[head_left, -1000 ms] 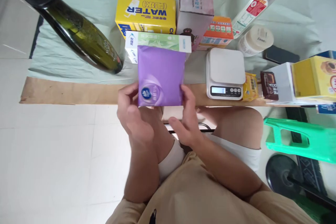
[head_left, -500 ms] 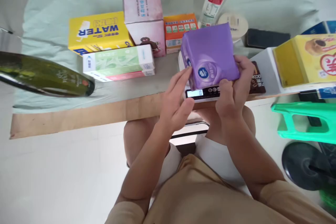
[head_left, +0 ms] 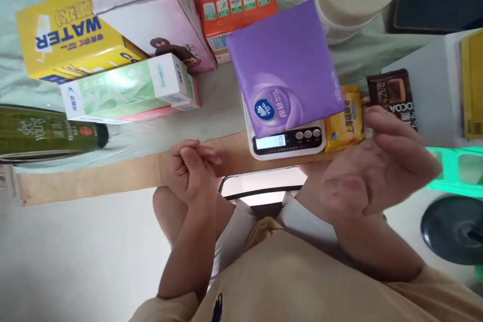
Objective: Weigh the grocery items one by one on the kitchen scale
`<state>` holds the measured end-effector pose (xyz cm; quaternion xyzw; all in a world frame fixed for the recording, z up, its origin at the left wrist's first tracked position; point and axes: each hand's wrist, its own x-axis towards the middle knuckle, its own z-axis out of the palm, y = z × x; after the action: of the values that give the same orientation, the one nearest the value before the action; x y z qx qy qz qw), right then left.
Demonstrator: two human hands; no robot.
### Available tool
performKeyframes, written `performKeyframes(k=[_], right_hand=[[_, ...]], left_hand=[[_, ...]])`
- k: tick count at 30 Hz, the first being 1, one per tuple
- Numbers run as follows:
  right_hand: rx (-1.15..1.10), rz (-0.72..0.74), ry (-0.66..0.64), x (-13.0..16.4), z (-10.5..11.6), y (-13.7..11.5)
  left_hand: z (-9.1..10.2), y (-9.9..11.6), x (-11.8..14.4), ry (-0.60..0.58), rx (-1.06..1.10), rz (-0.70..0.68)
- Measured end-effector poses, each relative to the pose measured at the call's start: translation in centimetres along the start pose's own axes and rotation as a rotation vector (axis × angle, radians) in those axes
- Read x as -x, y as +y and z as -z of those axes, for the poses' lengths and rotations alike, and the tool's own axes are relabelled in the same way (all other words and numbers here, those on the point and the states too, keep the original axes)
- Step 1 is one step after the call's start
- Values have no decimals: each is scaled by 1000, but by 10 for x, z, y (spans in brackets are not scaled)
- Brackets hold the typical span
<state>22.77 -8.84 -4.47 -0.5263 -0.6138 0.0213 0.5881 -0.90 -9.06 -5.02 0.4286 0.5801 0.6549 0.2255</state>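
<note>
Pale tile floor [head_left: 56, 261], green cloth [head_left: 222, 100] on cardboard, green stool [head_left: 458, 168] nr right.

Purple tissue pack [head_left: 283, 68] on white scale [head_left: 287, 146].
</note>
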Motion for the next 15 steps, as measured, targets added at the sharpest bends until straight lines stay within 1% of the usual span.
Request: performKeyframes(k=[1, 2, 3, 5, 8, 10, 13, 14, 15], right_hand=[[-41, 125, 78, -1, -1, -1], [-59, 189, 107, -3, -1, -3], [-55, 197, 89, -5, -1, -5], [-32, 160, 42, -8, -2, -9], [31, 183, 87, -9, -2, -13], [116, 203, 121, -5, 0, -12], [199, 160, 51, 6, 7, -7], [185, 120, 19, 11, 9, -5], [165, 36, -47, 15, 12, -3]], left_hand=[[-1, 0, -2, 21, -7, 32], [-1, -1, -5, 30, -3, 47], [-2, -1, -7, 31, 13, 46], [-3, -2, -11, -9, 70, 4], [-2, -3, -11, -89, 149, -59], [1, -1, -8, -139, 173, -38], [5, 3, -4, -196, 114, -5], [6, 4, -3, -210, 78, 1], [8, 5, -2, -231, 33, 6]])
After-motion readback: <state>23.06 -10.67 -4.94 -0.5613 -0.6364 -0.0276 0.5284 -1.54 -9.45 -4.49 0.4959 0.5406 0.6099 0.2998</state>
